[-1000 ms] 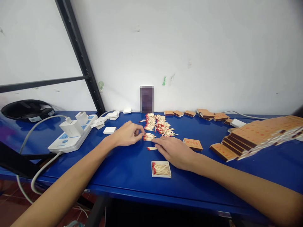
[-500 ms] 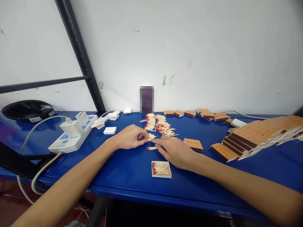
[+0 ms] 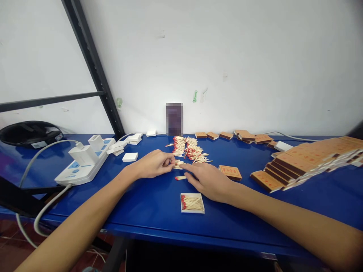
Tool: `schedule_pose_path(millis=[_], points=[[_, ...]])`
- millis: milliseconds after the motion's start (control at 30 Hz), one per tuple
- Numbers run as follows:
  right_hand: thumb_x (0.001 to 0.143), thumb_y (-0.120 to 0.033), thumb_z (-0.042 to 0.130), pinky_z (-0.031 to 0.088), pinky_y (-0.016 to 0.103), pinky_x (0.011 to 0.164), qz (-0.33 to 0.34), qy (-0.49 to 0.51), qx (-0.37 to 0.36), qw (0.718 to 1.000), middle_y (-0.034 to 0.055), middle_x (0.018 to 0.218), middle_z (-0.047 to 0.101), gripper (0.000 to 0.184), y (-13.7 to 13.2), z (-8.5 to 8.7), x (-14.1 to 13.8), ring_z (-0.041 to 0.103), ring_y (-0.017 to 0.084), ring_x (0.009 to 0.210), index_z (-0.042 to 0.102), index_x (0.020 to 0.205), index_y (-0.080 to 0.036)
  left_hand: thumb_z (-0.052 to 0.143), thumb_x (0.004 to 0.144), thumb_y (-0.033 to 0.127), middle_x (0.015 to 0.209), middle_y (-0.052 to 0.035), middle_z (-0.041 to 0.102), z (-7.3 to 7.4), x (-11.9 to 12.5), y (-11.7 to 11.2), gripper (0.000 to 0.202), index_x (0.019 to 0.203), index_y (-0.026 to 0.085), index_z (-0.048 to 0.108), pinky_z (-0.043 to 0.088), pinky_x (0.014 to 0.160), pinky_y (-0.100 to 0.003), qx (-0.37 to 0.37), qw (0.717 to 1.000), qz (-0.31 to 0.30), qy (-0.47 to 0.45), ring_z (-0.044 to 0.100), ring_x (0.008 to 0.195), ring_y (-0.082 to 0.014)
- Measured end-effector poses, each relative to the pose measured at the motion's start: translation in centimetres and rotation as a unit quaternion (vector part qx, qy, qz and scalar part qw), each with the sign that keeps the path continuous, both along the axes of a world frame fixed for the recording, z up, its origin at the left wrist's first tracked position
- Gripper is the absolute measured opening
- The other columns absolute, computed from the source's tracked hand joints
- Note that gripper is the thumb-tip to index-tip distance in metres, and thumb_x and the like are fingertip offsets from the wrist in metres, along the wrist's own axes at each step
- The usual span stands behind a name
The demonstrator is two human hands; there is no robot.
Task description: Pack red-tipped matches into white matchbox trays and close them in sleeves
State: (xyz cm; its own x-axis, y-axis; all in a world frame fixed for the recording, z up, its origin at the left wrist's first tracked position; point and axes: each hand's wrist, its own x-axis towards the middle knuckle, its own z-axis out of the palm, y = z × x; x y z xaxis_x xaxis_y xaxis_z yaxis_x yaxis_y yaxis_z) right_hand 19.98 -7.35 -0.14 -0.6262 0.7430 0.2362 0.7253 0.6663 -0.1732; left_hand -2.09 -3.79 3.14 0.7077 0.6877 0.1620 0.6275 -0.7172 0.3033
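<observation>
Thumb and fingers of my left hand (image 3: 154, 164) are pinched at the red-headed end of a small bunch of matches (image 3: 178, 163) on the blue table. From the other side my right hand (image 3: 208, 182) reaches in, its index fingertip at the plain ends of that bunch and its thumb apart below. A few more matches (image 3: 179, 178) lie just under the right fingers, partly covered by them. Nearer the table edge sits a white matchbox tray (image 3: 203, 204) with matches (image 3: 193, 202) inside. Two larger match piles (image 3: 195, 151) lie behind my hands.
An orange matchbox sleeve (image 3: 230, 172) lies by my right wrist. Stacked matchboxes (image 3: 306, 162) fill the right side. White trays (image 3: 130, 157) and a power strip (image 3: 85, 170) with cables are at left. A pixelated dark rectangle (image 3: 174, 119) stands against the wall.
The view has shifted slightly. Both hands stay at the small bunch, with only small finger movements; the tray and piles stay put.
</observation>
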Motion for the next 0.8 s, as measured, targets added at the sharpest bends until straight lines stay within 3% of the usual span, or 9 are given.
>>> schedule_pose_path(millis=[233, 400, 533, 633, 800], points=[[0.097, -0.023, 0.038, 0.039, 0.029, 0.069, 0.030, 0.022, 0.001, 0.999, 0.0062, 0.091, 0.067, 0.032, 0.1, -0.2, 0.3, 0.062, 0.019, 0.082, 0.060, 0.121, -0.021, 0.053, 0.085, 0.025, 0.057, 0.0042, 0.054, 0.2, 0.6, -0.9, 0.013, 0.080, 0.016, 0.061, 0.034, 0.052, -0.020, -0.096, 0.995, -0.021, -0.008, 0.046, 0.050, -0.0088], [0.097, -0.021, 0.040, 0.040, 0.028, 0.070, 0.044, 0.013, -0.006, 0.999, 0.0065, 0.091, 0.067, 0.030, 0.1, 0.0, 0.4, 0.061, 0.018, 0.082, 0.066, 0.112, -0.020, 0.047, 0.090, 0.029, 0.057, 0.0036, 0.053, -0.2, 0.2, -0.2, 0.022, 0.085, 0.016, 0.064, 0.033, 0.053, -0.022, -0.014, 1.000, 0.008, -0.024, 0.044, 0.051, -0.0094], [0.096, -0.023, 0.044, 0.041, 0.028, 0.073, 0.059, 0.031, -0.007, 0.998, 0.0056, 0.090, 0.067, 0.025, 0.2, -0.1, 0.4, 0.061, 0.017, 0.085, 0.067, 0.105, -0.019, 0.053, 0.083, 0.025, 0.075, -0.0018, 0.061, 0.0, -0.6, 0.4, 0.018, 0.082, 0.016, 0.068, 0.037, 0.061, -0.024, 0.071, 0.997, 0.006, 0.021, 0.052, 0.065, -0.0122], [0.095, -0.023, 0.046, 0.040, 0.026, 0.069, 0.054, 0.045, -0.014, 0.997, 0.0040, 0.086, 0.067, 0.021, 0.2, -0.2, 0.4, 0.059, 0.015, 0.078, 0.067, 0.098, -0.019, 0.056, 0.079, 0.021, 0.079, -0.0021, 0.062, 0.1, -0.9, 0.6, 0.015, 0.083, 0.017, 0.070, 0.038, 0.063, -0.024, 0.064, 0.997, 0.008, 0.040, 0.054, 0.068, -0.0131], [0.093, -0.022, 0.049, 0.037, 0.025, 0.064, 0.053, 0.058, -0.019, 0.997, 0.0019, 0.080, 0.064, 0.019, 0.2, -0.1, 0.4, 0.055, 0.013, 0.068, 0.067, 0.094, -0.019, 0.057, 0.077, 0.020, 0.063, 0.0020, 0.059, 0.2, -0.9, 0.5, 0.014, 0.080, 0.019, 0.071, 0.034, 0.056, -0.023, 0.031, 0.997, 0.035, 0.061, 0.050, 0.056, -0.0114]])
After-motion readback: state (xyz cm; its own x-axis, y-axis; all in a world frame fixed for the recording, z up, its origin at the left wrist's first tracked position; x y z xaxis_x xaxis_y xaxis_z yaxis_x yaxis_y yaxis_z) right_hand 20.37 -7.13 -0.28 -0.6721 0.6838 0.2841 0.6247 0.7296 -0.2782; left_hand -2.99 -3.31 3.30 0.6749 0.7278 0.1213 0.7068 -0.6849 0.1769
